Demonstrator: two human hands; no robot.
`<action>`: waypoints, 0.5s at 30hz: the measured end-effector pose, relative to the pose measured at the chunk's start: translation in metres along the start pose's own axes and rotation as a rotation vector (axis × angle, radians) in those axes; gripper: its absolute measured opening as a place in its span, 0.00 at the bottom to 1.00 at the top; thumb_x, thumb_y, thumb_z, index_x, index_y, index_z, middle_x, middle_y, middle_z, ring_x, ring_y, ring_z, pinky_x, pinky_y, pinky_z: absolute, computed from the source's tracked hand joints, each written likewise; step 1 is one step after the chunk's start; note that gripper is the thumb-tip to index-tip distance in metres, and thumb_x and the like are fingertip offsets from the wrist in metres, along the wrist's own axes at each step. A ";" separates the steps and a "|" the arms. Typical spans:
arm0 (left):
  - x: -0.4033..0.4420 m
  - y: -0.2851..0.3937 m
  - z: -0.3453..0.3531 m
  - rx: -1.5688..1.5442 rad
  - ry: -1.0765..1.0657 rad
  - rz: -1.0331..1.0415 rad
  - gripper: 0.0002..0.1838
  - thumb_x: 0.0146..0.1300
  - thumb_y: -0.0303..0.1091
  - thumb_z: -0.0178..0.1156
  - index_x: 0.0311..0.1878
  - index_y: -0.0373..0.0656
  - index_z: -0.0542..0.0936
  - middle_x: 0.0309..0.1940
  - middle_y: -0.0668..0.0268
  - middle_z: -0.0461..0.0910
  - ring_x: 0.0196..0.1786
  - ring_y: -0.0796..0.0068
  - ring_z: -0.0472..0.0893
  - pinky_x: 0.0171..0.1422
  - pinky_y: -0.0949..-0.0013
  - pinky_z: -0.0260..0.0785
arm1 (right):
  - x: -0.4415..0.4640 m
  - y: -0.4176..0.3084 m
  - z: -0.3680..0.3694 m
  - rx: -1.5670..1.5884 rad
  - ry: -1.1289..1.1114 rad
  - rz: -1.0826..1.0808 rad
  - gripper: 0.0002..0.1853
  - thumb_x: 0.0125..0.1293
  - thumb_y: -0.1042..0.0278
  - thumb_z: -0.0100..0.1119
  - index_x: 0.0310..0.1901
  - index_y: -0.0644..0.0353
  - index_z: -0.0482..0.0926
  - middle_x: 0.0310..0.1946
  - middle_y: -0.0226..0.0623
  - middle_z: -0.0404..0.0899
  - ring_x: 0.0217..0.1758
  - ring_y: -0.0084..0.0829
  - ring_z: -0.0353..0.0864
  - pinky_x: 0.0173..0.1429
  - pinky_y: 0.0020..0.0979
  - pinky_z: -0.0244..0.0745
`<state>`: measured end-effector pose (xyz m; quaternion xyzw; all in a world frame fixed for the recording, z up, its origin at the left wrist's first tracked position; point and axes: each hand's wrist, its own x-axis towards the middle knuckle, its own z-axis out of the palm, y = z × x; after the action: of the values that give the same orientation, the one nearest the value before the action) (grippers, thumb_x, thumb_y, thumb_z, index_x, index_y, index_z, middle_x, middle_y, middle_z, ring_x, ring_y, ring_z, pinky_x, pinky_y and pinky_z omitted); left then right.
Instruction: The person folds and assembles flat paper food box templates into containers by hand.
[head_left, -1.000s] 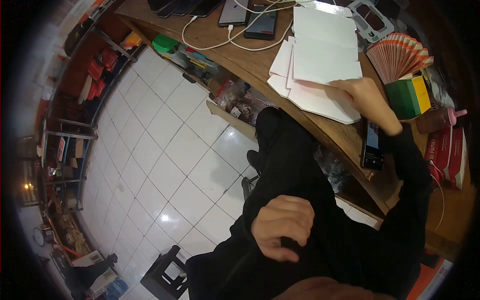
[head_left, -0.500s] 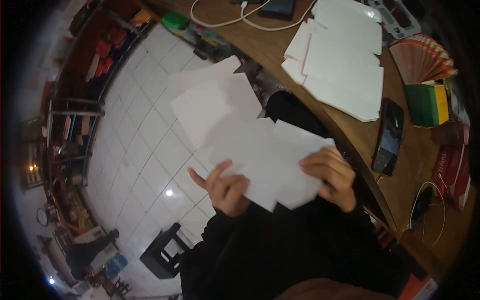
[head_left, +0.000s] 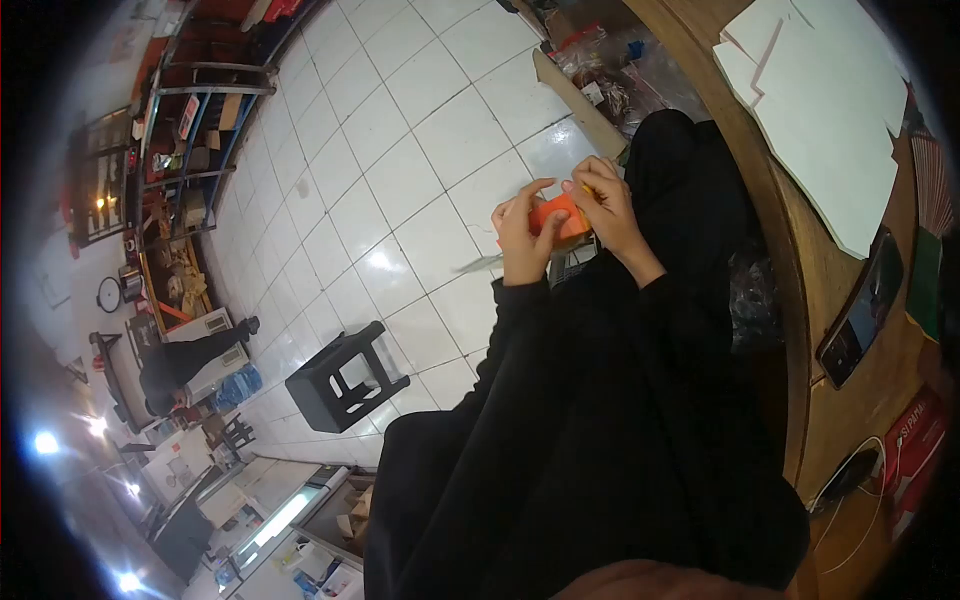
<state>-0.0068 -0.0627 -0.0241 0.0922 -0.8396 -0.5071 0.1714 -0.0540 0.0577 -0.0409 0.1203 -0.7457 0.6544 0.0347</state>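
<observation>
Above the tiled floor, in front of my body, my two hands meet around a small bright orange thing with a yellow edge [head_left: 568,212]. Its kind is hard to make out because fingers cover much of it. My left hand [head_left: 525,232] grips its left side, thumb against the front. From the right, my right hand [head_left: 608,208] pinches its upper edge with thumb and bent fingers. A thin greyish strip [head_left: 482,263] shows beside my left wrist; I cannot tell whether it touches the hand.
On the wooden table [head_left: 745,70] to my right lie flat white die-cut sheets [head_left: 825,110], a phone [head_left: 862,310], a red packet [head_left: 915,445] and a white cable. A black stool [head_left: 348,378] stands on the floor [head_left: 400,170]. Plastic bags [head_left: 625,85] lie under the table edge.
The white cut sheets that both hands held are gone from them, and the orange thing is between them. My view has swung left, so the table sits further right.
</observation>
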 end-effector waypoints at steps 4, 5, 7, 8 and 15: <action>0.014 -0.007 -0.015 -0.048 -0.350 0.022 0.08 0.49 0.33 0.62 0.30 0.40 0.75 0.23 0.67 0.71 0.33 0.73 0.70 0.38 0.74 0.60 | -0.001 -0.004 0.000 -0.122 0.029 -0.181 0.10 0.50 0.67 0.59 0.30 0.64 0.73 0.35 0.38 0.70 0.39 0.37 0.67 0.44 0.31 0.61; 0.016 -0.006 -0.016 -0.123 -0.308 0.010 0.07 0.49 0.30 0.62 0.30 0.40 0.75 0.24 0.67 0.72 0.35 0.74 0.71 0.35 0.76 0.61 | 0.000 -0.008 0.001 -0.114 0.032 -0.179 0.10 0.50 0.67 0.59 0.30 0.64 0.73 0.35 0.38 0.70 0.39 0.37 0.67 0.44 0.31 0.61; 0.018 -0.006 -0.015 -0.140 -0.189 0.055 0.04 0.51 0.25 0.60 0.29 0.39 0.73 0.24 0.68 0.73 0.33 0.78 0.72 0.31 0.80 0.61 | 0.002 -0.023 0.001 -0.194 0.282 -0.207 0.11 0.49 0.70 0.59 0.35 0.63 0.73 0.41 0.39 0.69 0.46 0.41 0.67 0.49 0.32 0.63; 0.016 -0.005 -0.015 -0.360 -0.106 -0.134 0.04 0.53 0.25 0.59 0.29 0.39 0.72 0.24 0.69 0.73 0.31 0.81 0.71 0.30 0.81 0.61 | -0.001 -0.024 0.000 -0.126 0.192 -0.157 0.15 0.47 0.75 0.61 0.39 0.63 0.74 0.46 0.40 0.70 0.51 0.39 0.69 0.55 0.33 0.62; 0.007 0.004 0.006 -0.762 -0.033 -0.332 0.06 0.56 0.24 0.56 0.27 0.39 0.69 0.26 0.68 0.75 0.27 0.86 0.72 0.32 0.82 0.66 | -0.007 -0.020 0.002 -0.077 0.053 -0.216 0.20 0.45 0.82 0.59 0.45 0.61 0.75 0.43 0.38 0.75 0.46 0.34 0.76 0.47 0.26 0.73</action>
<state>-0.0151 -0.0581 -0.0219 0.1483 -0.5682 -0.8038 0.0958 -0.0423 0.0540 -0.0238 0.1810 -0.7520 0.6205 0.1292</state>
